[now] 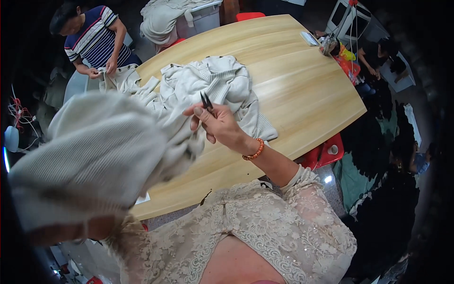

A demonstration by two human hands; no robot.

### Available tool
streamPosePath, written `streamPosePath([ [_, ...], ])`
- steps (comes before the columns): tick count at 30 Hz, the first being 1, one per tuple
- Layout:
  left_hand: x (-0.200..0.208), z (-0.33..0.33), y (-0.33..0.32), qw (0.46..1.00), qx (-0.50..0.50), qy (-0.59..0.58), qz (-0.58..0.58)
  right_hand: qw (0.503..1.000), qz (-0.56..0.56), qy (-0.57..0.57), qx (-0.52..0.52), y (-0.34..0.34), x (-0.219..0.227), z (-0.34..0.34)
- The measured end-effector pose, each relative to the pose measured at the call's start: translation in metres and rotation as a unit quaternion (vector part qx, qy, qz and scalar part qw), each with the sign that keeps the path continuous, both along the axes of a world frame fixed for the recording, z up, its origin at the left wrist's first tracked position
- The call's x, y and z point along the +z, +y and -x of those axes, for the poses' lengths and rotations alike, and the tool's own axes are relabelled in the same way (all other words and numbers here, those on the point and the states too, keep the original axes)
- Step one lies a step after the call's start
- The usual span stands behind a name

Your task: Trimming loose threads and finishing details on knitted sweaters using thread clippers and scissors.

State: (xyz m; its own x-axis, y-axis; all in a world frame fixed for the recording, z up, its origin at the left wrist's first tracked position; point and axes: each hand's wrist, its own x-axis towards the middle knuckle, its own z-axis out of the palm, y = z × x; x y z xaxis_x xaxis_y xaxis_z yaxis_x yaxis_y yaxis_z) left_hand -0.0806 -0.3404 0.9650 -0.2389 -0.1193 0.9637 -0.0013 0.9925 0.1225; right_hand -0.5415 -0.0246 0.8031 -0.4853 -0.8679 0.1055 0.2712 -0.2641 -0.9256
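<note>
In my right hand point(216, 124), closed, is a small pair of dark thread snips point(206, 101), blades pointing up and away. An orange bead bracelet point(255, 149) circles that wrist. At left a cream knitted sweater point(104, 146) is lifted high and blurred by motion. My left hand point(61, 231) is under its lower edge, smeared, with its fingers hidden. The sweater's right part hangs just below my right hand; I cannot tell if they touch. Behind lies a pile of cream cardigans point(198, 80) with ribbed edges and dark buttons.
The garments lie on a wooden table point(302, 80). Across at the far left a person point(99, 42) in a striped shirt handles another cream garment point(120, 78). A grey bin point(201, 19) with heaped knitwear stands behind. A red stool point(326, 151) holding a cup touches the right side.
</note>
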Motion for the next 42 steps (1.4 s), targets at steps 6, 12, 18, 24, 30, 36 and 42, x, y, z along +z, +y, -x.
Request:
streamPosePath([
  [6,0.051,0.192,-0.043,0.990,-0.044,-0.065,-0.117,0.964,-0.155,0.206,-0.071,-0.006,-0.124,0.026],
  [12,0.015,0.259,0.009,0.988,-0.004,-0.112,-0.105,0.881,-0.279,0.360,-0.128,-0.026,-0.162,0.030],
  [18,-0.237,0.327,-0.022,0.797,0.175,-0.407,-0.410,0.811,-0.378,0.440,-0.074,-0.032,-0.230,0.032],
  [24,-0.364,0.417,0.058,0.826,0.008,-0.506,-0.248,0.726,-0.473,0.483,-0.127,0.016,-0.297,0.087],
  [30,-0.394,0.504,0.124,0.793,0.032,-0.557,-0.244,0.724,-0.465,0.471,-0.192,0.106,-0.275,0.177],
  [36,-0.400,0.517,0.228,0.824,-0.165,-0.452,-0.300,0.772,-0.358,0.279,-0.445,0.152,-0.244,0.239],
  [42,-0.399,0.516,0.295,0.781,-0.262,-0.451,-0.343,0.813,-0.278,0.428,-0.280,0.030,-0.154,0.267],
])
